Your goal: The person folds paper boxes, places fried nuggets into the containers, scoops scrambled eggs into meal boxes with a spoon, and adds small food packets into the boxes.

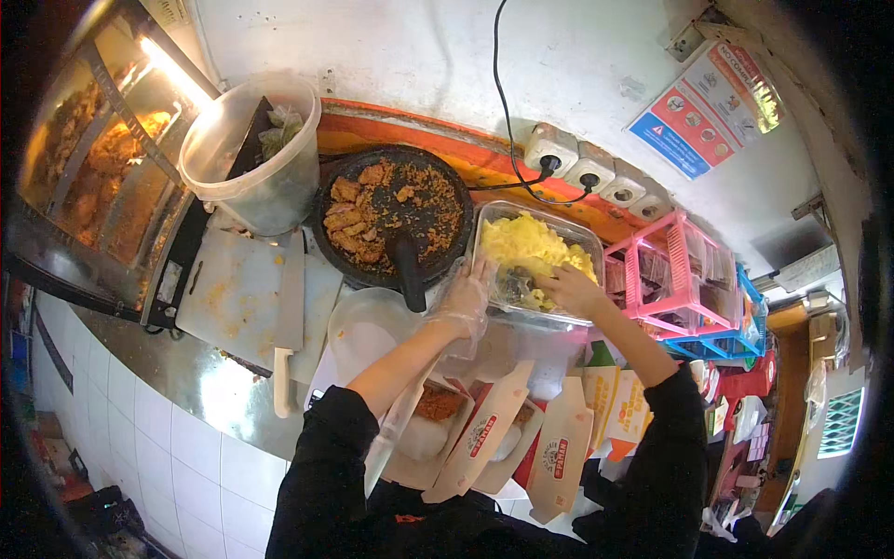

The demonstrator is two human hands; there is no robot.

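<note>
My left hand (461, 297), in a clear plastic glove, rests at the near left corner of a clear plastic container (601, 244). The container holds shredded yellow food (520, 237). My right hand (569, 290), bare, reaches over its near right part with the fingers at the yellow food; whether they hold any is unclear. To the left, a black stone mortar (461, 209) holds fried meat pieces (347, 220) and crumbs, with a dark pestle (406, 269) lying in it. Nearer to me stand open cardboard boxes (482, 440) with rice (421, 438) and reddish food (438, 404).
A knife (290, 307) lies on a white cutting board (230, 300), by a clear bucket (279, 195) and a lit food display case (105, 161). Pink (670, 307) and blue baskets stand right. A cable runs to wall sockets (552, 148).
</note>
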